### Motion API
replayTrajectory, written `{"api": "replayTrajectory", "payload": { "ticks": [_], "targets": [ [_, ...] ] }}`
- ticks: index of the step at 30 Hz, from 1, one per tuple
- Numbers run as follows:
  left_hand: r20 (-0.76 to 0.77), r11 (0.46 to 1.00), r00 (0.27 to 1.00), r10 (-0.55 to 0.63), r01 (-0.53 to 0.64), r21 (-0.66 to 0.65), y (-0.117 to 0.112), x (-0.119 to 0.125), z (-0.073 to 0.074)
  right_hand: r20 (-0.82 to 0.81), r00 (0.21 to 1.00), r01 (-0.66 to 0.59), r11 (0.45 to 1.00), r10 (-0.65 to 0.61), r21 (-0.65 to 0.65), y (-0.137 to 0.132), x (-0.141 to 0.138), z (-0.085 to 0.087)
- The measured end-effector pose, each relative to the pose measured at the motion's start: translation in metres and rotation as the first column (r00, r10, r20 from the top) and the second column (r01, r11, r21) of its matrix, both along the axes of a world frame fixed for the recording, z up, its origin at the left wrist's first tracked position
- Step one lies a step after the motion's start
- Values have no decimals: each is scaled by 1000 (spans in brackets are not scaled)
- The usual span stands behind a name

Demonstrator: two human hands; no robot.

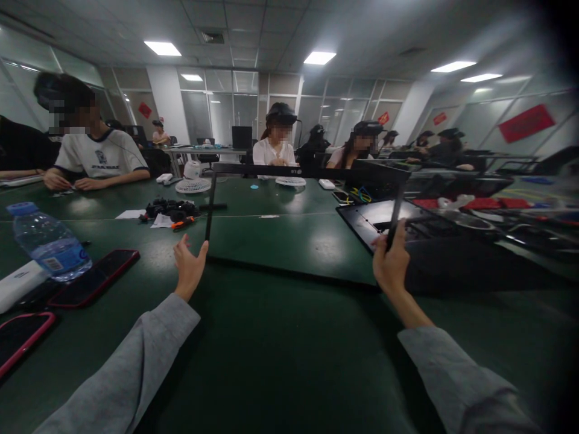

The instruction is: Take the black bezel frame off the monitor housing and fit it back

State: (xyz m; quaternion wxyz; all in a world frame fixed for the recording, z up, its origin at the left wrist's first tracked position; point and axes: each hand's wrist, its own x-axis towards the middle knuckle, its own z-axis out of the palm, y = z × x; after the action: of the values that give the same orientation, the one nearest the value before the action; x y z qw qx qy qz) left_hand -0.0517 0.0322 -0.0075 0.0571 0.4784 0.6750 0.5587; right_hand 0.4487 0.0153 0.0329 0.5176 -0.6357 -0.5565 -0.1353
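A thin black monitor bezel (294, 276) stands tilted above the green table, and I see through its wide rectangular opening. Small light lettering marks its top bar. My right hand (391, 260) grips the bezel's right side, fingers wrapped round the bar. At the left side, my left hand (189, 265) has its fingers and thumb apart. Its thumb tip is right by the bar; whether it touches I cannot tell. Behind my right hand lies a large black panel (470, 259), apparently a monitor part, partly hidden by that hand.
On the left are a water bottle (52, 244) and a red-edged phone (94, 278), with another phone (22, 340) nearer. Dark cables (169, 210) and an orange-handled tool (183, 223) lie beyond my left hand. Across the green table (289, 355) sit several people and white fans (193, 185).
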Motion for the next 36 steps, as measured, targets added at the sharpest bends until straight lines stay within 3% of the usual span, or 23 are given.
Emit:
{"api": "replayTrajectory", "payload": {
  "ticks": [5,8,11,13,16,20,25,29,36],
  "targets": [
    [119,968,964,-236,244,-59,1,-3,-2,10,1000,-3,989,5,-147,13,13,-15],
    [135,948,944,-300,311,-70,5,-6,-7,-87,996,-52,969,31,-242,23,25,-28],
    [290,941,906,-309,335,-45,7,-7,-11,-338,936,-234,895,101,-379,33,33,-44],
    [366,946,885,-287,322,-37,7,-7,-11,-486,853,-407,827,192,-388,37,36,-52],
    [368,956,893,-259,292,-36,6,-8,-12,-476,806,-544,757,352,-363,41,39,-59],
    [310,956,916,-255,286,-60,9,-11,-16,-254,881,-471,797,400,-379,43,41,-66],
    [141,951,954,-266,283,-122,13,-15,-22,-110,945,-327,862,309,-387,42,39,-70],
    [0,942,968,-251,244,-229,10,-14,-20,-78,976,-220,897,206,-384,40,41,-69],
    [-109,937,969,-222,181,-297,2,-8,-8,-93,974,-228,902,208,-367,40,42,-68]
  ]
}}
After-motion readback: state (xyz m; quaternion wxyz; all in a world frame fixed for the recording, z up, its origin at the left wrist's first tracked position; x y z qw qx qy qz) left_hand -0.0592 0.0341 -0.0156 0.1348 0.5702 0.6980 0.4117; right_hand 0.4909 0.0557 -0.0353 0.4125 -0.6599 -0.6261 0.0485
